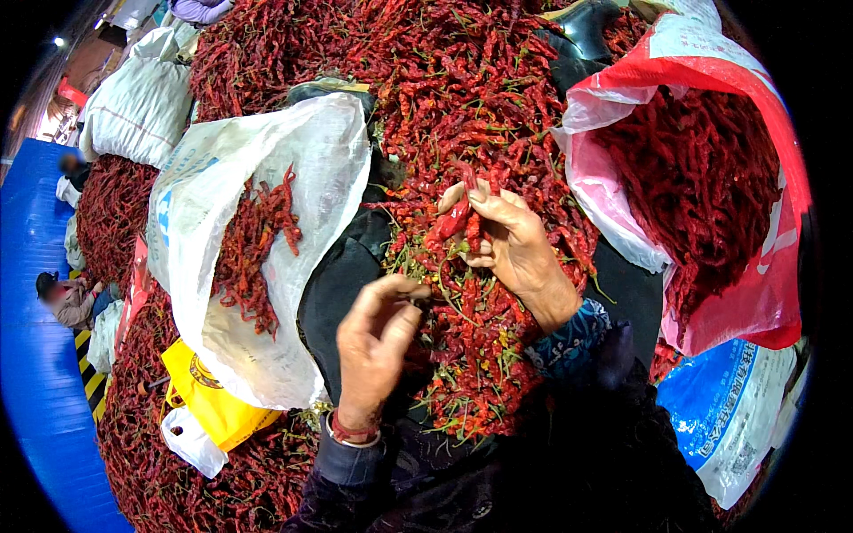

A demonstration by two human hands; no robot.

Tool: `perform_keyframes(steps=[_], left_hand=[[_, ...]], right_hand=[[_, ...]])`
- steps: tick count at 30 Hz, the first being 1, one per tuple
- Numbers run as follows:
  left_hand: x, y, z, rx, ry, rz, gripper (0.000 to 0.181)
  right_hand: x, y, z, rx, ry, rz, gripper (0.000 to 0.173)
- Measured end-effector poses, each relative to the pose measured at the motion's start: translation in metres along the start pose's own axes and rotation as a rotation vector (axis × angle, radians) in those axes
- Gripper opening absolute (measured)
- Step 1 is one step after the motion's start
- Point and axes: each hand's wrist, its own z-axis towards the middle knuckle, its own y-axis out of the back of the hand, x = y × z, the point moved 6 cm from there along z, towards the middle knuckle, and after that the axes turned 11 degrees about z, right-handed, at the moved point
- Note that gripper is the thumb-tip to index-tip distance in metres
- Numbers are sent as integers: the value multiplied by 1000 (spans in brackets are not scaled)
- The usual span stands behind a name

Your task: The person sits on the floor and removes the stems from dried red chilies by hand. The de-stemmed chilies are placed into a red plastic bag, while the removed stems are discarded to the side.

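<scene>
My right hand [516,236] holds several dried red chili peppers [450,223] between thumb and fingers, above a heap of chilies. Lower and to the left, my left hand [376,346] is raised with its fingers bent towards the thumb. Its fingertips are blurred, and a small dark bit shows at them; whether they pinch it I cannot tell. Beneath both hands lie dried chilies with green and yellowish stems [476,370], spread between my dark-clothed legs. A white woven sack [313,173] gapes on the left with some chilies in it. On the right, a red and white sack [746,313] holds many more.
A yellow bag [213,393] and a white plastic bag [193,443] lie on chilies at lower left. A filled white sack [136,100] stands at upper left. Dark boots [583,30] rest among the chilies ahead. A blue and white printed sack [726,406] lies right. Other people sit far left.
</scene>
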Motion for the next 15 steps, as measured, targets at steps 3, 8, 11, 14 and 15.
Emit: perform_keyframes(steps=[3, 8, 11, 14, 15], left_hand=[[-3, 19, 9, -323, -25, -55, 21], [-9, 2, 19, -72, -9, 94, 18], [3, -9, 18, -32, 54, 0, 15], [7, -15, 17, -2, 93, -75, 13], [8, -17, 17, 28, 122, -118, 12]], right_hand=[[0, -2, 2, 77, 48, -65, 28], [-10, -4, 3, 93, 47, -78, 27], [-14, -5, 6, 92, 81, -43, 26], [-17, -5, 7, 75, 97, 39, 25], [-20, -2, 9, 63, 88, 111, 25]])
